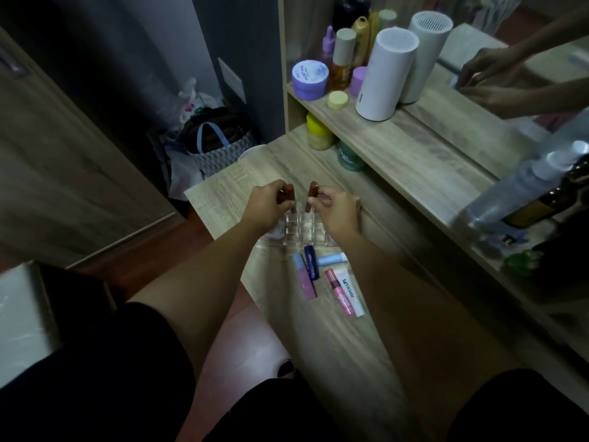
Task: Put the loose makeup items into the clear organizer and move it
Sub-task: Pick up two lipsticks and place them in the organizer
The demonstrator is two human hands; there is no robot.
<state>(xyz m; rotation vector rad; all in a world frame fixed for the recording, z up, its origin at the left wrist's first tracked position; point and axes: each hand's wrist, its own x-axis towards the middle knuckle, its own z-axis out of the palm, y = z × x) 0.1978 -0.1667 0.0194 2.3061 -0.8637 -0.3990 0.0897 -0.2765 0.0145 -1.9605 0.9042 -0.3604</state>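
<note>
The clear organizer (301, 229) stands on the wooden desk (334, 330), partly hidden by my hands. My left hand (266, 205) grips a brown lip tube (287, 192) above the organizer's left side. Over its right side, my right hand (334, 210) holds another brown lip tube (310, 196), tilted down toward the compartments. Loose items lie just in front of the organizer: a pink and blue tube (304, 280), a dark blue tube (311, 261), a light blue tube (331, 259), a pink lip tube (339, 295) and a white tube (353, 296).
A raised shelf (414, 148) runs along the right with jars, bottles and a white cylinder (384, 74). A mirror behind it reflects my hands. A spray bottle (516, 186) lies at the right. Bags (213, 145) sit on the floor beyond the desk's far edge.
</note>
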